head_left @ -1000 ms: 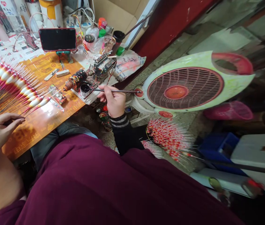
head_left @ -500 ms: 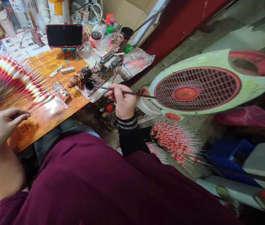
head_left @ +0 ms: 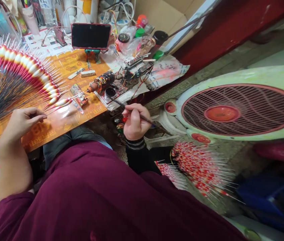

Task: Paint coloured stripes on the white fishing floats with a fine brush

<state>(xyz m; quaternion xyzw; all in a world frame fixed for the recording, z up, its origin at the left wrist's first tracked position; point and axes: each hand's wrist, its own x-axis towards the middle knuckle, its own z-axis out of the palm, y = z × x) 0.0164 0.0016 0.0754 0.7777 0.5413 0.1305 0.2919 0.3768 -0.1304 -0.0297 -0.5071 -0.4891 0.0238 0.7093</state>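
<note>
My right hand [head_left: 134,121] is closed on a thin paintbrush [head_left: 121,105], whose tip points at a small black paint pot [head_left: 110,92] at the table's near right corner. My left hand [head_left: 22,122] rests on the orange table cover [head_left: 56,124], fingers pinched on the thin dark stems of a fanned row of red, yellow and white fishing floats [head_left: 28,72]. Beside the paint pot lies a paint-spattered motor [head_left: 103,81] with wiring.
A phone [head_left: 91,35] stands on a holder at the back of the table among bottles, jars and cables. A round fan [head_left: 237,108] lies on the floor to the right. A bundle of red and white floats [head_left: 199,165] lies below it. My maroon top fills the foreground.
The view has swung left and down, so everything sits further right in frame. My right hand has drawn the brush back from the paint pot and tilted it. My left hand stays on the float stems.
</note>
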